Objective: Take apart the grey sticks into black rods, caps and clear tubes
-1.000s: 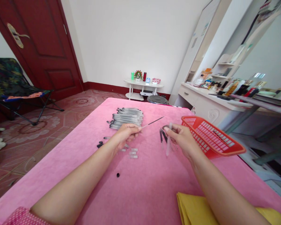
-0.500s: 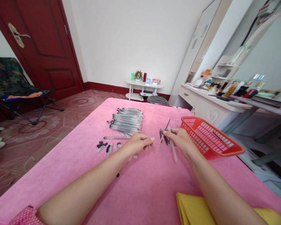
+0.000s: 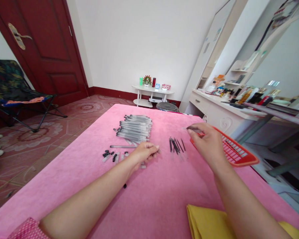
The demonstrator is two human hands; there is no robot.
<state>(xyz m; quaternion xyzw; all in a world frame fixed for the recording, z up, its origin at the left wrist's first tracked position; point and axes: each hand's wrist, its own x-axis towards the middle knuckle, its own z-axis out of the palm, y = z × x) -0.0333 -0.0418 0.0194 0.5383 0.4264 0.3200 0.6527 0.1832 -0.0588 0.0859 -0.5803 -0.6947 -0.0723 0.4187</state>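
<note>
My left hand (image 3: 145,153) rests on the pink table cover (image 3: 154,196) with its fingers curled together; what they hold, if anything, is hidden. Small clear caps (image 3: 142,165) lie just under it. My right hand (image 3: 207,142) is raised over the near-left corner of the red basket (image 3: 239,156), pinching a thin grey pen part (image 3: 190,127) between thumb and fingers. A few black refills (image 3: 176,145) lie loose between my hands. A stack of grey pens (image 3: 135,127) sits beyond my left hand.
Black and clear caps (image 3: 110,154) and a single pen (image 3: 122,146) lie left of my left hand. One black cap (image 3: 125,186) sits nearer me. A yellow cloth (image 3: 204,220) covers the near right. A white dresser (image 3: 214,106) stands to the right.
My left hand had a long refill and no longer shows it. My right hand rose from the refills toward the red basket, still pinching a thin part. The refills now lie on the cover.
</note>
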